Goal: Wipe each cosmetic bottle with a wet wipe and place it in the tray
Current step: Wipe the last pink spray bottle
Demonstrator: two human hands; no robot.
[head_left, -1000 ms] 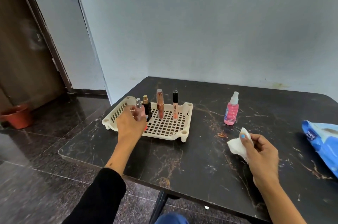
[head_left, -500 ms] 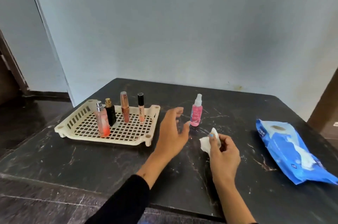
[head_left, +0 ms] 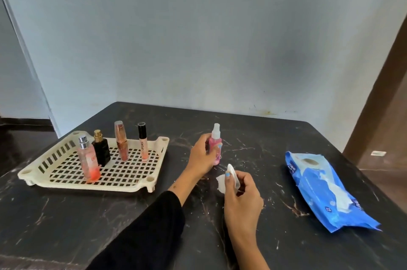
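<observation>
head view shows the left hand [head_left: 201, 155] now wrapped around the pink spray bottle [head_left: 215, 148], fingers curled on its left side and thumb toward the front, while the bottle stands upright on the counter [head_left: 253, 214]. half a second ago that hand hung spread and empty just short of the bottle; a second ago it was over at the tray, letting go of the clear spray bottle [head_left: 88, 159]. so the change is plain: one bottle delivered, and the grasp has closed on the next.

the right hand [head_left: 241, 199] has barely moved; it pinches the white wet wipe [head_left: 226, 178] between thumb and fingertips, just below the pink bottle and not touching it yet.

the cream tray [head_left: 154, 155] carries four items standing upright: the clear spray bottle near the front, a black perfume bottle [head_left: 101, 150] just behind it, a rose-gold tube [head_left: 121, 141] and a lip gloss [head_left: 143, 142] toward the back. the blue wipe pack [head_left: 326, 190] lies well apart on the right.

my reading is that the pink bottle is the last one outside the tray, so the task is near its end. it has not been wiped yet. the next move likely calls for lifting the bottle toward the wipe, rubbing it round, then carrying it left to a free spot on the grid without knocking the tall, narrow tubes.
</observation>
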